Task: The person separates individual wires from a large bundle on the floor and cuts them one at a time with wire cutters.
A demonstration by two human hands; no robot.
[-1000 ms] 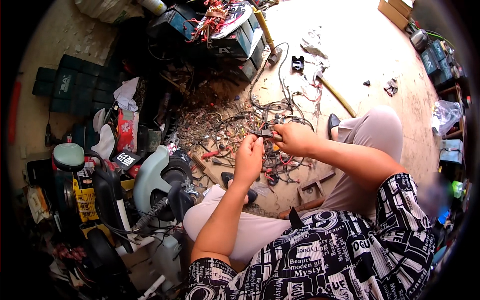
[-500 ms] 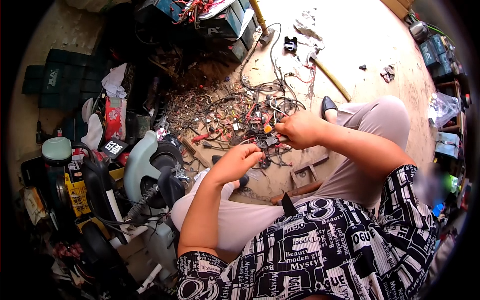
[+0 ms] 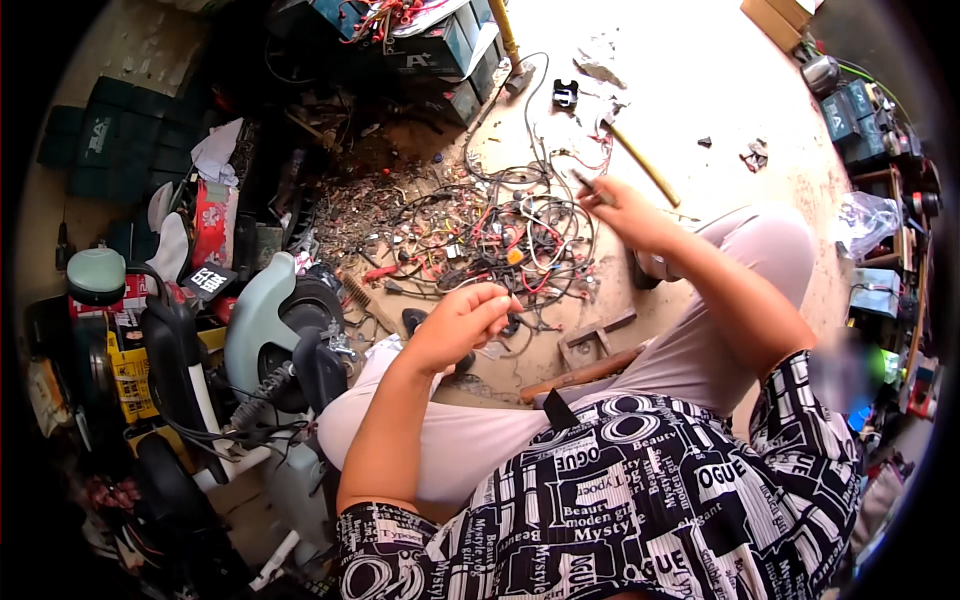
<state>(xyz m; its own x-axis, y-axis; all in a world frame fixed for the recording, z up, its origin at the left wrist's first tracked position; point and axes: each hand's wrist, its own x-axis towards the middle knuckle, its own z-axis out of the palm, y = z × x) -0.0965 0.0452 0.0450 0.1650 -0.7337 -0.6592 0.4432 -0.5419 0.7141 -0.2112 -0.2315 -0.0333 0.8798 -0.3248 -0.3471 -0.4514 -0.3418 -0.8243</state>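
My left hand (image 3: 463, 322) is closed in a pinch at the near edge of a tangle of cables and connectors (image 3: 540, 235) on the floor. Whatever its fingertips hold is too small to make out. To the right of the heap, my right hand (image 3: 628, 214) is raised and closed around a slim dark tool (image 3: 584, 181), whose short tip points up and left. Its exact kind is unclear. An orange-yellow piece (image 3: 515, 257) lies among the black, red and white wires, and a red piece (image 3: 381, 272) lies on the heap's left side.
A hammer's yellow handle (image 3: 645, 165) and a black clip-like part (image 3: 565, 94) lie beyond the heap. Dark batteries (image 3: 430, 60) are stacked at the back. A small metal frame (image 3: 600, 340) rests near my legs. Scooter parts (image 3: 262, 325) crowd the left; a shelf (image 3: 905, 230) stands right.
My right hand has moved up and right, away from the left hand and the wires, with the slim tool now showing. My left hand remains pinched near the heap. The view has shifted slightly.
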